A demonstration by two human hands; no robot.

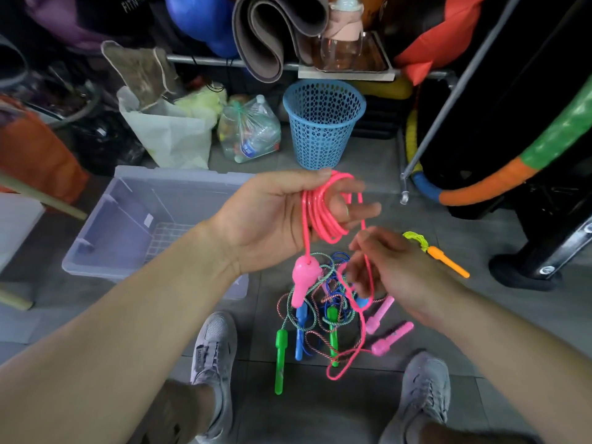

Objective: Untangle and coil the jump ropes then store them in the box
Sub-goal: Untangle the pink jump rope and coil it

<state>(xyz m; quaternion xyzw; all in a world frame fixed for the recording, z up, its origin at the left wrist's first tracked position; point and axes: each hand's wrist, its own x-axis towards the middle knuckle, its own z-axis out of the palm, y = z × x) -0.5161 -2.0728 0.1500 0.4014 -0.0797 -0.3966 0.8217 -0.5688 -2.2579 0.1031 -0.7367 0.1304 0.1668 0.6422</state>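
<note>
Acting as spool, the left hand [269, 219] grips looped pink rope [323, 219]. The right hand [397, 270] pinches its loose strand.

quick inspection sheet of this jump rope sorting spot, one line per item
surface: grey tiled floor, with the person's shoes on it.
job's things: pink rope partly coiled round the left fingers, its pink handle hanging; tangled ropes with green, blue and pink handles on the floor; yellow rope with an orange handle lying apart to the right; clear box on the floor, no rope seen in it.
clutter: plastic bags, blue basket.
grippers: left hand holds the coil; right hand pinches the loose pink strand.
cables: nothing seen.
surroundings: rolled mat, striped hoop.
</note>
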